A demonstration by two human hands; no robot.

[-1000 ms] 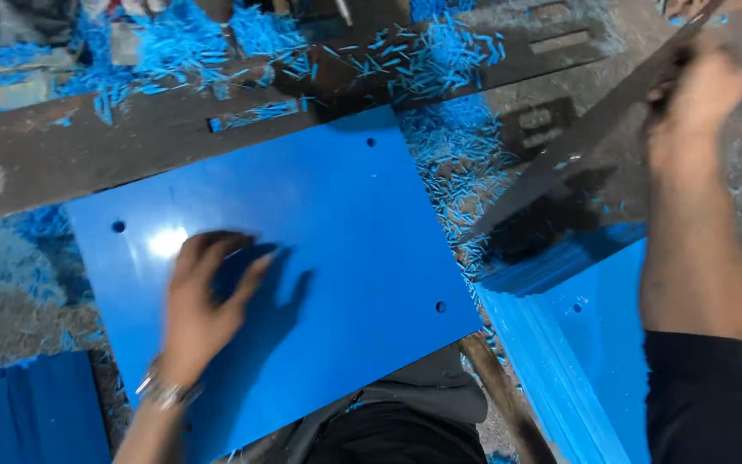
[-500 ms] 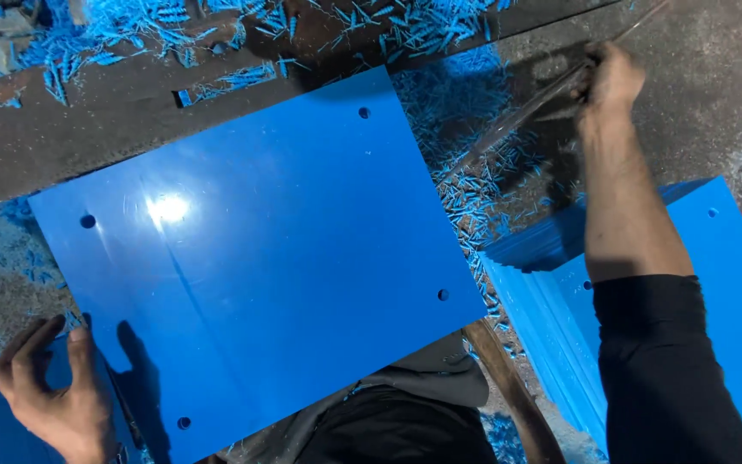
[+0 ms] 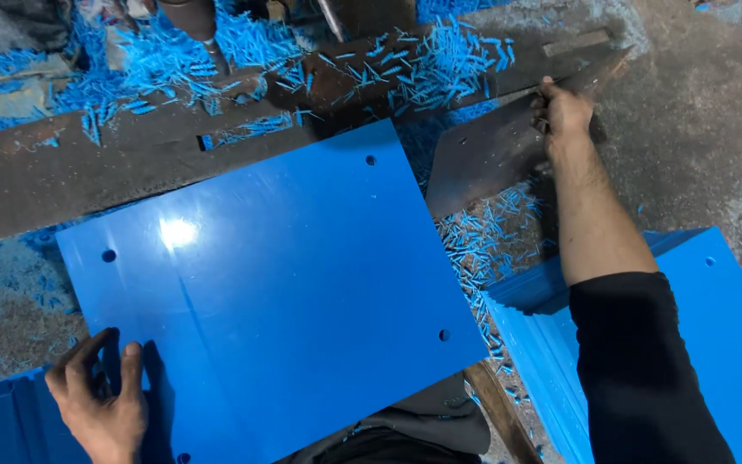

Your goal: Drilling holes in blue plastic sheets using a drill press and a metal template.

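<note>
**Blue sheet on the worktop, a hand at each side**

A large blue plastic sheet [image 3: 276, 301] with small round holes near its corners lies flat on the worktop [image 3: 45, 185], tilted a little against the frame. The left hand [image 3: 100, 399] grips its lower left edge, fingers curled over the top face. The right hand [image 3: 564, 112] reaches far to the upper right and clasps the edge of a dark metal plate [image 3: 495, 159], which lies just beside the sheet's upper right corner. Blue shavings [image 3: 440, 60] litter the worktop above and between the sheet and a stack of blue sheets [image 3: 732, 344] at lower right. Another blue stack [image 3: 2, 425] shows at lower left, under the left hand.
</note>
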